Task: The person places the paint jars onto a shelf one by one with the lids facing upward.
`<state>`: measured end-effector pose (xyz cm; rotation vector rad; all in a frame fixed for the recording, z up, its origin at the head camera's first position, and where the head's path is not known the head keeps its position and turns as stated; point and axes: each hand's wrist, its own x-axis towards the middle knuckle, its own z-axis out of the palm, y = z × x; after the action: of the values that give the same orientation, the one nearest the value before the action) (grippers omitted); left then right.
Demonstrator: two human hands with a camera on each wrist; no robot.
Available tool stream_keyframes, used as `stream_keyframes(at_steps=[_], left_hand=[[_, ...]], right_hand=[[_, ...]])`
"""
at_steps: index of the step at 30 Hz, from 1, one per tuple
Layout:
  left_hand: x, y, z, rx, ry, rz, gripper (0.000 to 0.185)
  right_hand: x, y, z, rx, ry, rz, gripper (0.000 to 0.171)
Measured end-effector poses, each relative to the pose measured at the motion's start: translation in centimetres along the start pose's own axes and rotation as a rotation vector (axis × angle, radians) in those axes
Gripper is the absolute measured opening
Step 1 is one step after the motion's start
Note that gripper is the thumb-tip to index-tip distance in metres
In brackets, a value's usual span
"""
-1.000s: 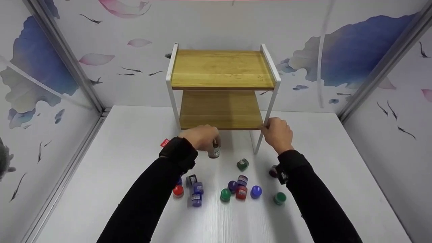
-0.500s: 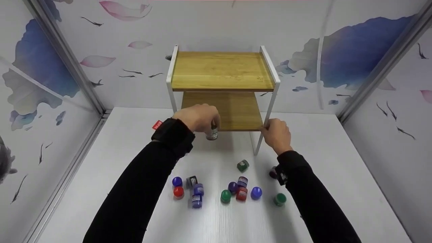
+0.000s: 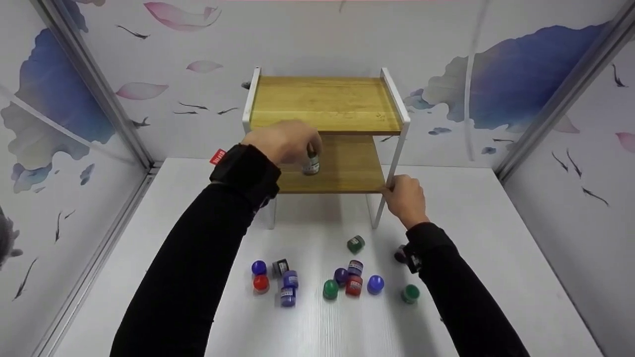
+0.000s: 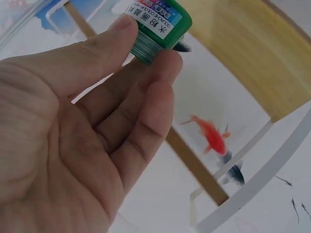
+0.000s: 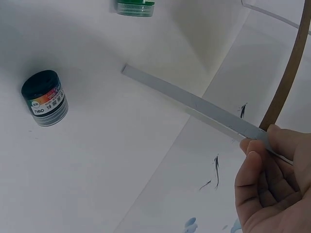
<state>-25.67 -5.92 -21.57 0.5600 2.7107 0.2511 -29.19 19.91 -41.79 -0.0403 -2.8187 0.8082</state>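
Observation:
My left hand (image 3: 285, 141) pinches a small green gouache paint jar (image 4: 163, 22) between thumb and fingers. In the head view this jar (image 3: 311, 166) hangs in front of the two-tier wooden shelf rack, overlapping its lower board (image 3: 347, 166). The left wrist view shows the jar's white printed label and ribbed clear lid. My right hand (image 3: 407, 201) grips the rack's white front right leg (image 3: 395, 161) at the lower board's corner. In the right wrist view the thumb and fingers pinch that leg (image 5: 194, 102).
Several paint jars lie or stand on the white table before the rack: a green jar (image 3: 355, 243), a red jar (image 3: 353, 286), a blue jar (image 3: 375, 284). A dark jar (image 3: 400, 254) is partly hidden by my right wrist. The upper board (image 3: 327, 101) has raised white side rails.
My left hand has lifted the green paint jar from below the lower board's edge up to in front of that board. My right hand keeps its grip on the leg.

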Motion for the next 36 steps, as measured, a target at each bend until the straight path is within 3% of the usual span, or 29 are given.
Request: stream_keyframes(at_steps=[10, 16, 23, 29, 36], left_hand=[[-0.6, -0.8, -3.4, 0.0, 0.029, -0.001, 0.039], [-0.5, -1.9, -4.7, 0.015, 0.074, 0.008, 0.042], [0.0, -3.7, -5.3, 0.038, 0.112, -0.056, 0.045], [0.7, -4.9, -4.9, 0.038, 0.183, -0.089, 0.044], [1.4, -6.1, -4.8, 0.063, 0.209, -0.142, 0.048]], right_hand=[[-0.1, 0.1, 0.0, 0.0, 0.029, 0.006, 0.018], [-0.2, 0.1, 0.3, 0.008, 0.029, 0.02, 0.018], [-0.4, -0.1, 0.5, 0.014, 0.028, 0.013, 0.018], [-0.3, -0.1, 0.3, 0.018, 0.027, 0.011, 0.018], [-0.1, -0.1, 0.2, 0.008, 0.042, 0.008, 0.018]])
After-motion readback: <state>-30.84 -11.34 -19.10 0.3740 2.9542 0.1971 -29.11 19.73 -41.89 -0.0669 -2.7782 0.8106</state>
